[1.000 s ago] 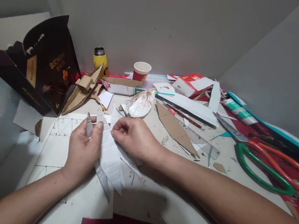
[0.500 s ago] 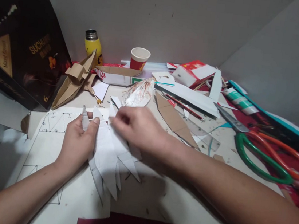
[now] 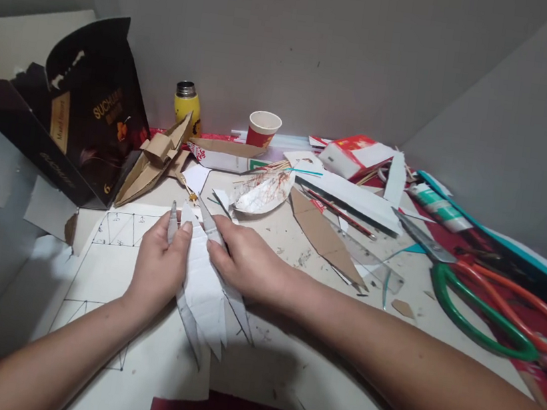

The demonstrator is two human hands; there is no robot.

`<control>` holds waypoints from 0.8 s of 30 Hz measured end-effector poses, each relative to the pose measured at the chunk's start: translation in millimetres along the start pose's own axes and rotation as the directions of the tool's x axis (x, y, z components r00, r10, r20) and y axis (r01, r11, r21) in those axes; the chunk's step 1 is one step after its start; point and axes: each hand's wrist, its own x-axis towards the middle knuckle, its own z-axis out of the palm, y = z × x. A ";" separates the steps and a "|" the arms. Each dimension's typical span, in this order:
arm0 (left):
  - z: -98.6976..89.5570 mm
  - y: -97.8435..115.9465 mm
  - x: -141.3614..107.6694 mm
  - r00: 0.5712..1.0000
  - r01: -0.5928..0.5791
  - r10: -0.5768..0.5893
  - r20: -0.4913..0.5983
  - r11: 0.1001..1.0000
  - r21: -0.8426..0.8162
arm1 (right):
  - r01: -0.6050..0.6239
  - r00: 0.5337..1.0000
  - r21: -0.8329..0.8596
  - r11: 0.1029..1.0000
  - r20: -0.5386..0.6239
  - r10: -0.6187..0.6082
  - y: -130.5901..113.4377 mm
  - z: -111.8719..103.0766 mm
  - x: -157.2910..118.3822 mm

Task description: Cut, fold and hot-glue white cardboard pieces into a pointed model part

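Observation:
A white paper piece (image 3: 202, 290) with long pointed strips and fold creases hangs between my two hands over the table. My left hand (image 3: 165, 254) grips its left side, thumb in front and fingers behind a narrow pointed strip. On the other side, my right hand (image 3: 247, 255) pinches the right strip between thumb and fingers. The lower points of the piece spread downward above a sheet with pencilled or inked line drawings (image 3: 119, 228). Part of each hand's fingers is hidden behind the paper.
Behind stand a dark box (image 3: 91, 134), a yellow bottle (image 3: 186, 107) and a paper cup (image 3: 264, 130). A cardboard boat shape (image 3: 153, 162) leans left. Rightward lie a cardboard cutout (image 3: 324, 235), a clear ruler (image 3: 371, 261), a pencil (image 3: 342, 215) and big scissors (image 3: 485, 314).
My right hand has moved down from the top of the paper onto its right side and now holds the strip. The right strips are drawn in closer, and the camera view has shifted.

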 end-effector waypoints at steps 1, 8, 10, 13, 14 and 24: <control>0.4 -0.2 -0.3 1.000 -0.022 0.022 -0.006 0.999 0.026 | -0.002 1.000 -0.011 1.000 0.008 0.003 -1.4 1.5 -0.3; 3.7 1.1 -0.9 0.996 -0.061 0.067 -0.051 0.993 0.102 | -0.015 0.998 -0.125 0.992 0.063 0.023 -8.8 8.2 -1.5; 4.0 1.0 -0.5 0.997 -0.053 0.059 -0.048 0.993 0.107 | 0.009 0.998 -0.103 0.995 0.066 -0.002 -8.7 8.5 -2.4; 3.7 0.7 -0.2 0.999 -0.027 0.031 -0.038 0.994 0.103 | 0.030 0.998 -0.058 0.998 0.056 -0.027 -7.4 8.7 -3.5; 3.5 0.8 -0.3 0.999 -0.019 0.023 -0.039 0.995 0.100 | 0.032 0.998 -0.040 0.999 0.055 -0.030 -6.8 9.0 -3.7; 3.9 6.5 -2.5 0.999 0.008 -0.006 -0.047 1.000 0.029 | -0.018 0.998 -0.046 0.999 0.053 0.020 -9.3 8.7 -3.6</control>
